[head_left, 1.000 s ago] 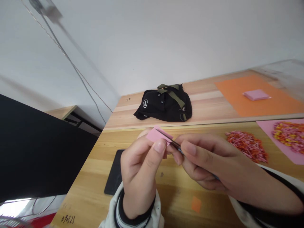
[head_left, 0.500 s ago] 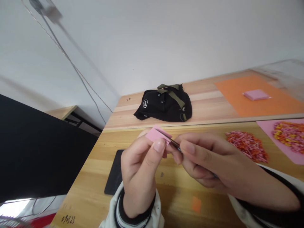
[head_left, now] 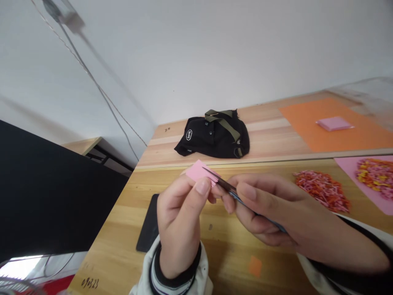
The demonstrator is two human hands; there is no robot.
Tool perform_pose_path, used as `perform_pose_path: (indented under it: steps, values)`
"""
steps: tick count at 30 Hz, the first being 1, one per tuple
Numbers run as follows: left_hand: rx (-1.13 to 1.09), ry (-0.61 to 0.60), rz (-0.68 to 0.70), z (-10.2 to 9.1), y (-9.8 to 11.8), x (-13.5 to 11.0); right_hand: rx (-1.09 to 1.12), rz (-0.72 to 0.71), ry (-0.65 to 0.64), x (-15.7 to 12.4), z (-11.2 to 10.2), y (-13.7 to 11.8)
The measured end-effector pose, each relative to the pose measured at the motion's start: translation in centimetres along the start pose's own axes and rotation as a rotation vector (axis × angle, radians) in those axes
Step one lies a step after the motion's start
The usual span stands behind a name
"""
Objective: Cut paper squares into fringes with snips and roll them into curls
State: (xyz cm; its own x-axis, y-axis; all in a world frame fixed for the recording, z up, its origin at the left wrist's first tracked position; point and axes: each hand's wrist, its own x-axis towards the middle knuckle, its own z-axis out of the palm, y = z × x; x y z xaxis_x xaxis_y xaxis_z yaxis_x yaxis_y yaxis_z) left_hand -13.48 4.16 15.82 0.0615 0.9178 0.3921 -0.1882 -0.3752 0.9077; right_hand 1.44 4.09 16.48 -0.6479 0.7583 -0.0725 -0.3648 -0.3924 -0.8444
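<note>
My left hand [head_left: 181, 213] pinches a small pink paper piece [head_left: 196, 170] between thumb and fingers, in the middle of the view. Its lower right edge seems to show more than one layer. Closed around dark, slim, pointed tweezers [head_left: 245, 201], my right hand [head_left: 276, 209] is just to the right. The tip of the tweezers lies against the paper, pointing up and left, close to my left thumb. The inner fingers of both hands are partly hidden.
To the right lie a heap of pink and orange bits [head_left: 322, 190] and a multicoloured heap [head_left: 376, 176] on pink paper. Behind are a black bag [head_left: 211, 137] and a pink packet [head_left: 334, 123] on an orange sheet [head_left: 294, 119]. A phone-like black slab [head_left: 149, 225] and an orange scrap [head_left: 254, 266] lie nearer.
The tweezers have turned slightly, so more of their length shows below my right thumb. The pink paper has tilted a little and faces the camera more. Both hands keep their hold.
</note>
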Motion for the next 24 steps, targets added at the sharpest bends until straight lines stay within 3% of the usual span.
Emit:
perform_pose_path:
  steps: [24]
  values:
    - [-0.023, -0.011, 0.037, -0.11, -0.01, -0.12, 0.006, -0.023, -0.012, 0.15, -0.29, 0.33]
